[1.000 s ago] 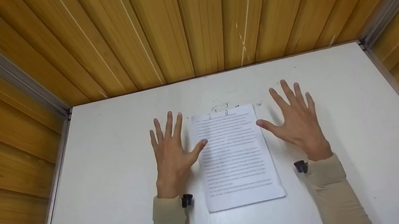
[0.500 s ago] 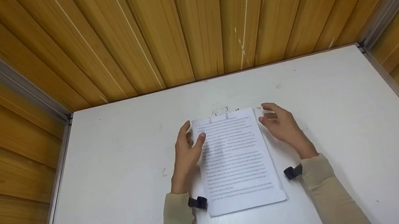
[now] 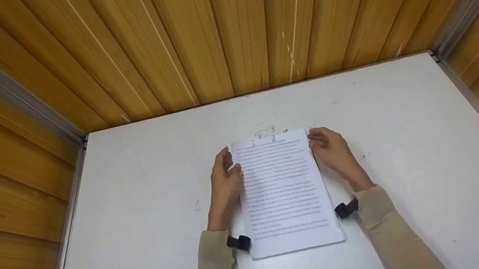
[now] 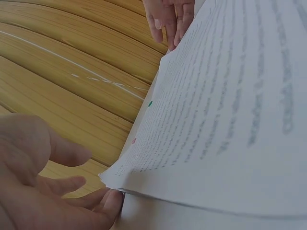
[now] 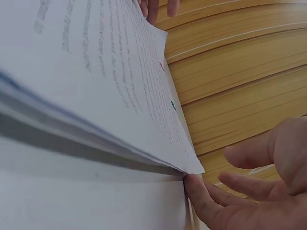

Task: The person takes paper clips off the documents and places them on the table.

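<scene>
A stack of printed paper sheets (image 3: 279, 191) lies on the white table, two small paper clips at its top edge, a pink one (image 4: 134, 141) and a green one (image 4: 150, 103) in the left wrist view. My left hand (image 3: 226, 183) is at the upper left edge of the stack. Its fingertips touch the corner from the side and below, while the thumb (image 4: 72, 154) stays raised off the paper. Opposite, my right hand (image 3: 335, 154) is at the upper right edge, one fingertip (image 5: 194, 184) against the corner and the thumb apart from the sheets.
The white table (image 3: 142, 196) spreads around the stack, with dark scuff marks (image 3: 264, 131) just beyond the top edge. Wood-patterned panels (image 3: 221, 29) rise at the back and both sides. A black wrist camera (image 3: 240, 243) sits at each sleeve cuff.
Both hands, first spread wide above either side of the sheets, have come inward with fingers bending to the upper side edges. The stack lies about where it was.
</scene>
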Available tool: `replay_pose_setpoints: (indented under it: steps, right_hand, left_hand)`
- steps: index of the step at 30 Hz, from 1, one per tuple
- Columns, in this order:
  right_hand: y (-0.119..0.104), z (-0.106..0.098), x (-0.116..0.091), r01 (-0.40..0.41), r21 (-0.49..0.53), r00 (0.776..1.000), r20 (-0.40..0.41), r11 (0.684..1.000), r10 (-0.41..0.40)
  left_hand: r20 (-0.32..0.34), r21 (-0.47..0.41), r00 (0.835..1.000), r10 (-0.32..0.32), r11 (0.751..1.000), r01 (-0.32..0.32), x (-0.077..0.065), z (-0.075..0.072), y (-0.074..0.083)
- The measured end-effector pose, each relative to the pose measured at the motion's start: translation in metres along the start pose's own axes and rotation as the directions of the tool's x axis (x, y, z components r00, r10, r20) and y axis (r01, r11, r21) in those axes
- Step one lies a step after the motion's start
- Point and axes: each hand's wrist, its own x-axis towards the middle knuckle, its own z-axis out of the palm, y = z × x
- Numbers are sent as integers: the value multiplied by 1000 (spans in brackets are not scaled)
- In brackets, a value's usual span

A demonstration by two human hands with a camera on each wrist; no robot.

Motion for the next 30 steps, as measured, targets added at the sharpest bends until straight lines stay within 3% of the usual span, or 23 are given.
replay_pose_setpoints:
  steps: [5,10,20,30]
  right_hand:
    - [3,2,1,-25,8,999,-30,1000,25]
    - [4,4,1,-59,-51,997,-53,997,56]
    - [4,4,0,-73,-96,993,-97,993,63]
    - [3,0,0,-102,-13,991,-91,995,100]
  left_hand:
    - [-34,-12,999,-40,999,39,0,0,0]
    - [-52,-6,996,-67,998,67,0,0,1]
    - [-53,97,999,-11,995,16,2,0,-5]
    - [-66,67,998,-15,998,20,4,-1,-11]
